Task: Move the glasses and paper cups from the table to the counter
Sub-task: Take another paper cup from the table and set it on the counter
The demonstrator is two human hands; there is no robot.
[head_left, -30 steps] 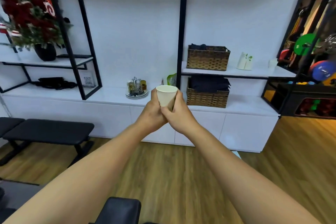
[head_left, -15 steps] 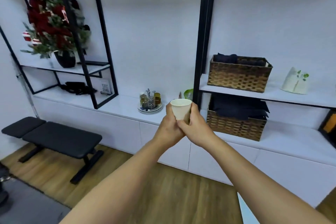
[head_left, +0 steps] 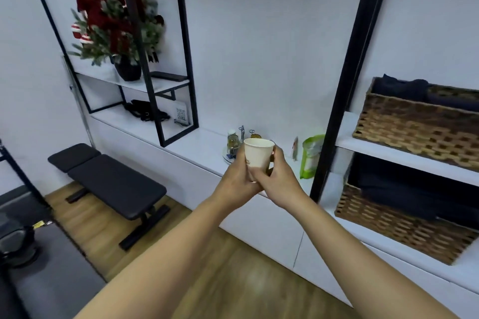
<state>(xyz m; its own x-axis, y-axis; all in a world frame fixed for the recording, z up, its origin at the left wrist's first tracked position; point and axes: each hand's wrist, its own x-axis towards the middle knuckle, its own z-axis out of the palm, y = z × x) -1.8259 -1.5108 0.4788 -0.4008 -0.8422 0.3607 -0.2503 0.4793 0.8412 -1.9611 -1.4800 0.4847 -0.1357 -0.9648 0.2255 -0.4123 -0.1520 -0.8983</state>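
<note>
before the long white counter (head_left: 197, 145) we see one upright white paper cup (head_left: 258, 155), its small print unreadable, gripped between our left hand (head_left: 237, 179) and right hand (head_left: 278, 179); two woven wicker baskets (head_left: 417, 127) sit nearby.

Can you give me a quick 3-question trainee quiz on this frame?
1. True or false: the paper cup is held upright by both the left hand and the right hand.
2. What stands on the counter just right of the cup? A) green pouch B) kettle C) laptop
3. Fill in: the dark folded cloth sits in wicker ____.

Key
1. True.
2. A, the green pouch.
3. Baskets: upper basket and lower basket.
</note>
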